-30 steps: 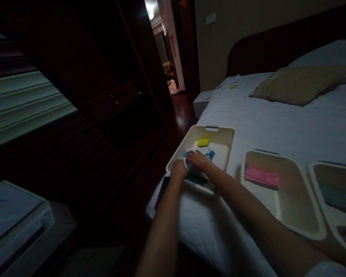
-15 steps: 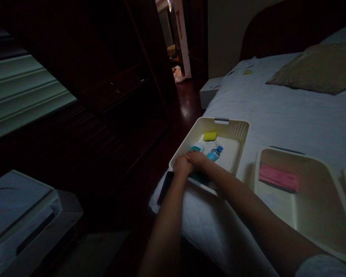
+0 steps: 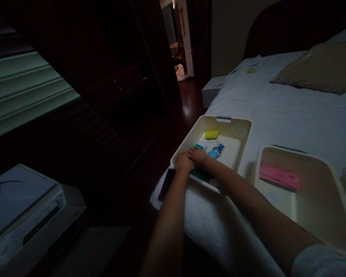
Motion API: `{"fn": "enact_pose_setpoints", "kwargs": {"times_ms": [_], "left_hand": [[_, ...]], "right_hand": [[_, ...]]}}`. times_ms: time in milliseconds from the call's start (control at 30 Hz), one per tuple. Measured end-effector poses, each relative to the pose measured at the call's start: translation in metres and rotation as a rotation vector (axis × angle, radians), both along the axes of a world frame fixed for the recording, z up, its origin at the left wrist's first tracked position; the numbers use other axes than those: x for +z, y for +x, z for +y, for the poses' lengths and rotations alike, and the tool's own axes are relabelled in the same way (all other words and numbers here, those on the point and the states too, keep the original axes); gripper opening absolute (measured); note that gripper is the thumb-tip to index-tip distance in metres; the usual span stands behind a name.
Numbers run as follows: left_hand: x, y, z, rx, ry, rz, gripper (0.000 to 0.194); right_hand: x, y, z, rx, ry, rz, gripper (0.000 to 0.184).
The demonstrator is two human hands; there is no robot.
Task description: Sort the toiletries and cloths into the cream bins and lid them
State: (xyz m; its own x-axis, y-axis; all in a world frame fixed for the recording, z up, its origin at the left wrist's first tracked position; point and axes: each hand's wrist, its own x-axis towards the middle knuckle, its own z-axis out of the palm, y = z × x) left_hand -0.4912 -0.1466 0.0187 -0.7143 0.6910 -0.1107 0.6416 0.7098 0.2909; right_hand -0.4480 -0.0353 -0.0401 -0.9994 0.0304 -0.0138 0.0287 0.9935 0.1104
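Note:
Both of my hands rest at the near left corner of a cream perforated basket (image 3: 233,124) on the bed. My left hand (image 3: 183,162) is curled over the basket's near rim. Touching it, my right hand (image 3: 198,156) lies inside the basket with fingers bent over a dark green item (image 3: 202,175); what the fingers hold is hidden. Inside the basket lie a yellow sponge (image 3: 211,134), a small blue bottle (image 3: 215,151) and a white tube with a teal end (image 3: 200,146).
A second cream bin (image 3: 302,161) with a pink cloth (image 3: 279,176) stands to the right. A dark phone (image 3: 166,184) lies at the mattress corner. A tan pillow (image 3: 317,67) is at the head; dark wardrobe left, white box (image 3: 23,207) near left.
The view has shifted a little, so the basket sits further right. A white cloth seen under my hands a second ago no longer shows. My hands stay at the same basket corner.

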Motion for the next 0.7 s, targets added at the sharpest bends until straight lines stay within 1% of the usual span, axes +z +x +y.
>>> {"fn": "enact_pose_setpoints", "kwargs": {"times_ms": [100, 200, 367, 600, 700], "left_hand": [[-0.001, 0.001, 0.000, 0.022, 0.028, 0.002, 0.031], [-0.002, 0.001, 0.000, 0.031, 0.091, 0.039, 0.031], [-0.004, 0.002, -0.001, 0.048, 0.224, 0.082, 0.034], [-0.006, -0.001, -0.005, 0.096, 0.398, 0.015, 0.046], [-0.005, -0.003, -0.006, 0.116, 0.443, -0.028, 0.048]], "right_hand": [[0.002, 0.002, -0.002, 0.014, 0.018, 0.006, 0.055], [0.005, 0.006, -0.003, 0.005, 0.014, 0.018, 0.051], [0.010, 0.014, -0.003, -0.011, 0.014, 0.046, 0.060], [0.012, 0.026, 0.004, -0.017, -0.042, 0.050, 0.060], [0.013, 0.033, 0.011, -0.042, -0.100, 0.076, 0.066]]}}
